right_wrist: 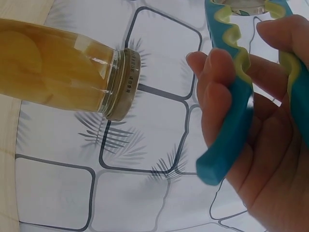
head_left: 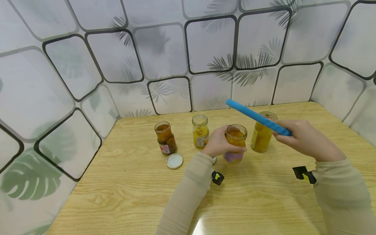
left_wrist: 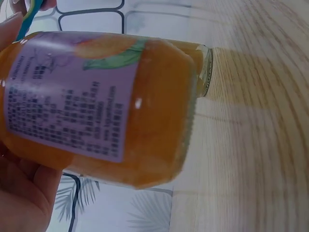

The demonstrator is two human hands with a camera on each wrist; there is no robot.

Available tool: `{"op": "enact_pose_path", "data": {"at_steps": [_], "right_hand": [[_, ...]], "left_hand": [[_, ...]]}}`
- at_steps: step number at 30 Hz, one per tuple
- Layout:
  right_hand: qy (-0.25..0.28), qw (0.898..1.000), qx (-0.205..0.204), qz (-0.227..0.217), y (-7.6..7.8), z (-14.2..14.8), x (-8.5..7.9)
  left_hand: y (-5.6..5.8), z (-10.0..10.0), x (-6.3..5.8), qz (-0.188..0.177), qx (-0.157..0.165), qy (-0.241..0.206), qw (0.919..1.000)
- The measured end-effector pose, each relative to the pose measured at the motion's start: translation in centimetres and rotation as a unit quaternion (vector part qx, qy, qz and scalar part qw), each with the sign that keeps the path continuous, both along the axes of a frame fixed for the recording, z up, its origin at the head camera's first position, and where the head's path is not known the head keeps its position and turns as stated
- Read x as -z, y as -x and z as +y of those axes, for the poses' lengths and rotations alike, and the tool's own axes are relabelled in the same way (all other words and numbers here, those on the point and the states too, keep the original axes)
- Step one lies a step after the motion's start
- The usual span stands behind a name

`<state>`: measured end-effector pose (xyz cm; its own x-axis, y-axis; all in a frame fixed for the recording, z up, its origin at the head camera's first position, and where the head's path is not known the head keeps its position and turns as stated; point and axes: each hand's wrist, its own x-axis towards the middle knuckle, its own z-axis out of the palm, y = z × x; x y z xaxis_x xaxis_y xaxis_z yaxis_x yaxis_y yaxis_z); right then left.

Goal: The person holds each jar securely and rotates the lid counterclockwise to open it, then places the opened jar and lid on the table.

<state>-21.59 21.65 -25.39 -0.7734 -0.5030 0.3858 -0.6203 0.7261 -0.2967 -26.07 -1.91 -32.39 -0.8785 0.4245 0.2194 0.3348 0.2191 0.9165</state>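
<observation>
My left hand (head_left: 218, 142) grips a lidless glass jar (head_left: 236, 141) with orange contents and a purple label (left_wrist: 67, 96), thumb and fingers round its side. My right hand (head_left: 305, 138) holds a blue jar opener (head_left: 255, 116), raised above the table and slanting over toward the gripped jar. In the right wrist view the opener's two arms show wavy yellow-green inner edges (right_wrist: 231, 36). A round, pale, lid-like piece (right_wrist: 244, 6) sits between those arms, cut off by the frame's top. Just right of the gripped jar stands a taller jar (head_left: 261, 136) of yellow fruit, its gold lid (right_wrist: 126, 84) on.
Left of my left hand stand two lidless jars: one with yellow contents (head_left: 200, 133), one with dark reddish-brown contents (head_left: 165, 138). A white-faced lid (head_left: 174, 161) lies on the wooden table (head_left: 123, 195); another lid (head_left: 214, 160) shows partly behind my wrist. A patterned wall covering (head_left: 164, 49) borders the table.
</observation>
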Motion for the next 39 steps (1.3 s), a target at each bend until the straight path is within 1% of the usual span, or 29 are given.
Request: {"op": "enact_pose_path", "data": {"at_steps": [3,7,10,18,25,32,39], "right_hand": [[-0.003,1.000,0.004,-0.007,0.0,0.0,0.0],[-0.008,1.000,0.010,-0.017,0.0,0.0,-0.1],[-0.012,1.000,0.012,-0.016,0.0,0.0,0.0],[-0.015,1.000,0.011,-0.015,0.0,0.0,0.0],[-0.021,0.999,0.016,-0.018,-0.1,0.0,0.0],[-0.020,1.000,0.012,-0.016,0.0,0.0,0.1],[-0.025,0.999,0.020,-0.033,-0.1,0.1,0.1]], "left_hand": [[0.1,0.0,0.1,0.002,0.004,0.040,0.9992],[0.2,0.1,0.3,0.012,0.014,0.096,0.9952],[0.2,0.2,0.4,0.016,0.020,0.117,0.9928],[0.2,0.3,0.5,0.018,0.023,0.122,0.9921],[0.4,0.5,0.9,0.006,0.030,0.125,0.9918],[0.5,0.6,1.0,0.010,0.029,0.132,0.9908],[0.6,0.3,1.1,-0.004,0.025,0.124,0.9919]]}}
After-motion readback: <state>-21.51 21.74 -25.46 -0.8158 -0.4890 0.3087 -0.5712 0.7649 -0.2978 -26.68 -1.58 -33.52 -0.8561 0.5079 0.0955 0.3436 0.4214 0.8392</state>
